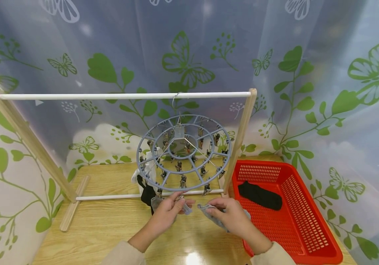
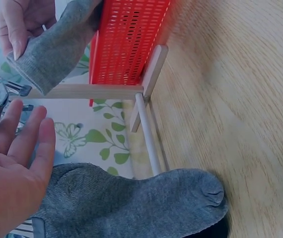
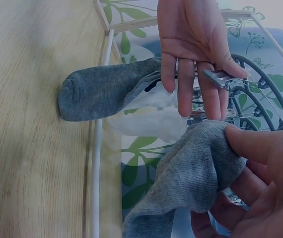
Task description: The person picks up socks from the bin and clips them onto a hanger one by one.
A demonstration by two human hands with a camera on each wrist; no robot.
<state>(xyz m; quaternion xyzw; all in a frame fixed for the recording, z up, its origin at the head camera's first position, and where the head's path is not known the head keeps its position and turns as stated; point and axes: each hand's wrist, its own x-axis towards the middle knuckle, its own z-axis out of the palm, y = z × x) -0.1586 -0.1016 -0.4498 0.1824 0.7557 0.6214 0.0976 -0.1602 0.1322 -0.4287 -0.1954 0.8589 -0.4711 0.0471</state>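
My right hand (image 1: 230,215) pinches a grey sock (image 3: 196,158) near its cuff, thumb on one side and fingers on the other. Close beside it, under the front rim of the round clip hanger (image 1: 184,189), my left hand (image 1: 166,211) holds a metal clip (image 3: 218,78) between thumb and index finger, with its other fingers stretched out. The cuff of the held sock is near these fingertips. Another grey sock (image 2: 131,203) hangs from the hanger next to the left hand. Behind that are a black item (image 1: 147,194) and a white item (image 1: 148,165), partly hidden by the hanger.
A wooden rack with a white top bar (image 1: 123,96) carries the hanger by its hook. On the right stands a red basket (image 1: 308,206) with a black sock (image 1: 260,195) inside. The rack's lower white bar (image 1: 110,197) runs just above the wooden table (image 1: 110,221). A patterned curtain (image 1: 126,44) hangs behind.
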